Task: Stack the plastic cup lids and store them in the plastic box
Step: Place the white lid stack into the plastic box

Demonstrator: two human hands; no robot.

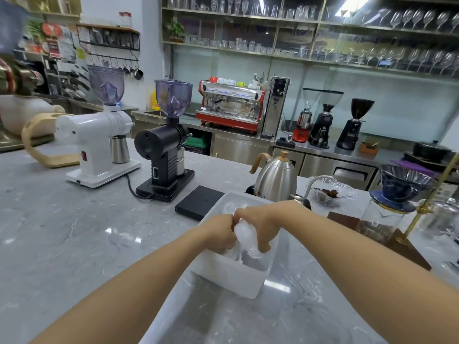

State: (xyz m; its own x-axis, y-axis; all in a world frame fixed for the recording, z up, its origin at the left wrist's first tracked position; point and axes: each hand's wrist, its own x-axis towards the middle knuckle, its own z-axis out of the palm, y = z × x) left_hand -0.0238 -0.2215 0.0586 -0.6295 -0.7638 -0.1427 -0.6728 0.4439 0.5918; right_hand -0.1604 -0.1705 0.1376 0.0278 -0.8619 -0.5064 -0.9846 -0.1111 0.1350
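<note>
We hold a stack of clear plastic lids (244, 232) over the open white plastic box (231, 274) on the grey marble counter (74, 232). Left hand (221, 232) and right hand (260, 224) both curl around the stack, which tilts into the box; it seems to touch the interior, though blur obscures this. A black scale (198, 202) lies just beyond the box.

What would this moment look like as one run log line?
phase: storing | left hand: grips lid stack | right hand: grips lid stack | location: over plastic box | status: not released
</note>
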